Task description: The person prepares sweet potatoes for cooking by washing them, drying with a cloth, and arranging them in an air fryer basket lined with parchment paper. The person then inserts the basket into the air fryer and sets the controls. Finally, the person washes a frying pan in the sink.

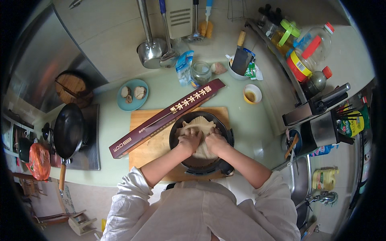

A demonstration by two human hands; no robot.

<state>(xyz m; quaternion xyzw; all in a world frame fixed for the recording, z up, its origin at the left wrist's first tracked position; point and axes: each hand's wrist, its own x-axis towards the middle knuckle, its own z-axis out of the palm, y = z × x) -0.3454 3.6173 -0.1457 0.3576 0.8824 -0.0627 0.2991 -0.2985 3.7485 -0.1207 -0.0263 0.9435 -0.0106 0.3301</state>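
A round black pan or basket (202, 171) stands on a wooden cutting board (150, 164) before me. Inside it lies a pale sheet with a ruffled rim, perhaps dough or paper (199, 122). My left hand (190, 141) rests on the sheet's left part, fingers bent and a little spread. On its right part is my right hand (216, 142), fingers curled down at the sheet; whether they pinch it is hidden. A long dark red box (162, 120) lies slantwise across the board, its middle close to the pan's upper left rim.
A blue plate (132, 107) with pale brown pieces, a glass jar (200, 72), a bowl holding packets and a cleaver (242, 58), and a small cup (252, 94) stand behind. A wok (68, 131) is at left, a knife block (297, 114) and sink (301, 192) at right.
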